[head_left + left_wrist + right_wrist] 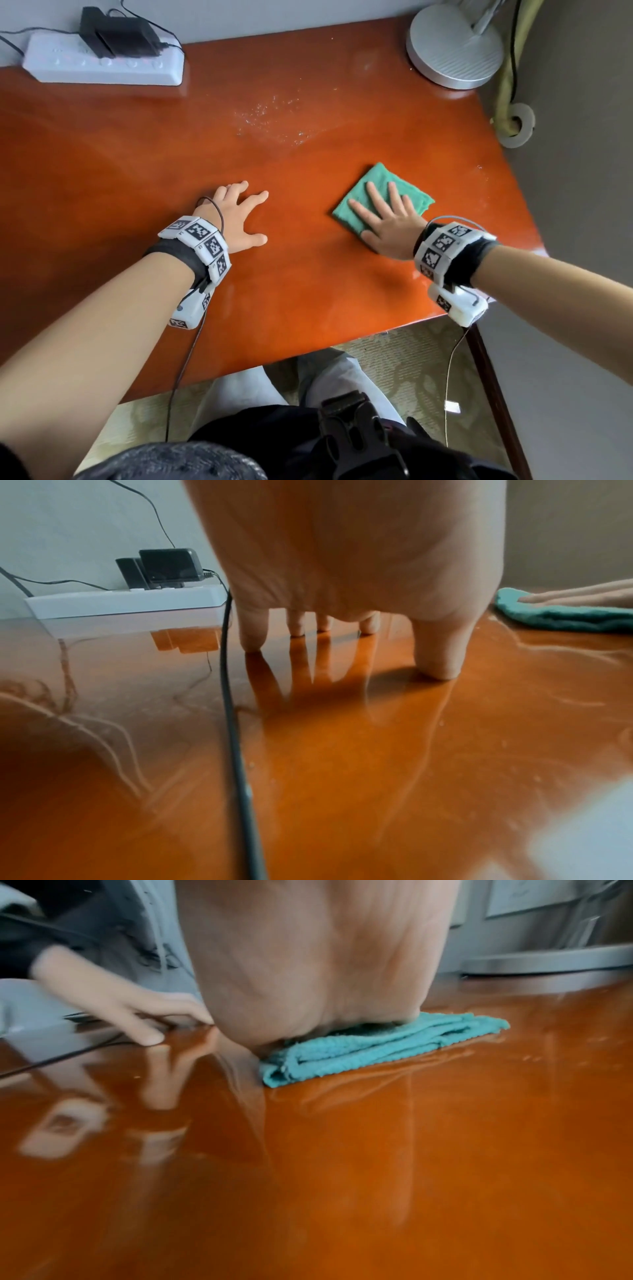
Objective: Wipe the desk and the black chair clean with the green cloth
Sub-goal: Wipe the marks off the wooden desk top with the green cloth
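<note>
Right hand [390, 224]: flat, fingers straight, pressing on the green cloth [407, 192].
Left hand [236, 219]: spread, fingertips on bare tabletop [137, 164], holding nothing.
Green cloth: folded, toward the tabletop's right edge.
Power strip [102, 63]: back-left corner.
Lamp base [452, 51]: back-right corner.

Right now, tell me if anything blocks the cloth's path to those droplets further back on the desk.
Nothing visible does. The green cloth lies flat under the right hand; only bare desk separates it from the droplets.
</note>
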